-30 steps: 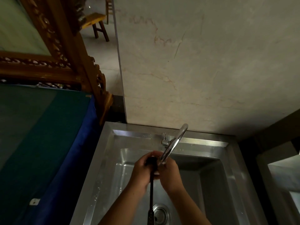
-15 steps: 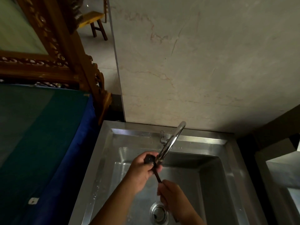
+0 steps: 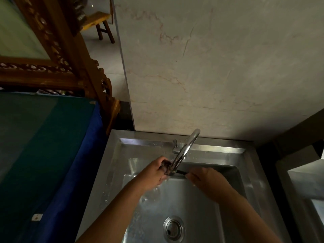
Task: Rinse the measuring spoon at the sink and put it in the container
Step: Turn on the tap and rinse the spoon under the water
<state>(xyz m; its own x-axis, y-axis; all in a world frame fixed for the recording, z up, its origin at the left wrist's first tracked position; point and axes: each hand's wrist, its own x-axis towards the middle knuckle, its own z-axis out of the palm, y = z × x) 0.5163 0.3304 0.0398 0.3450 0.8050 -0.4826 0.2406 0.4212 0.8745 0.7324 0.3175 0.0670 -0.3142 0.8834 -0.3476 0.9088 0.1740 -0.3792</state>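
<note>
A black measuring spoon (image 3: pixel 180 176) lies almost level under the spout of the chrome faucet (image 3: pixel 185 149), over the steel sink (image 3: pixel 249 172). My left hand (image 3: pixel 154 174) grips the spoon's bowl end, which its fingers mostly hide. My right hand (image 3: pixel 205 181) pinches the handle end to the right of the spout. Only a short dark stretch of handle shows between the two hands. Water splashes on the basin floor below them. No container is in view.
The drain (image 3: pixel 173 228) sits in the basin near the bottom edge. A blue and green cloth surface (image 3: pixel 43 146) lies to the left, with carved wooden furniture (image 3: pixel 70 67) behind it. A marble wall rises behind the sink. A grey ledge (image 3: pixel 301 181) is at right.
The spoon has swung from hanging upright to nearly level. My right hand slid down the handle, then rose to the right of the spout. My left hand stayed on the bowl end.
</note>
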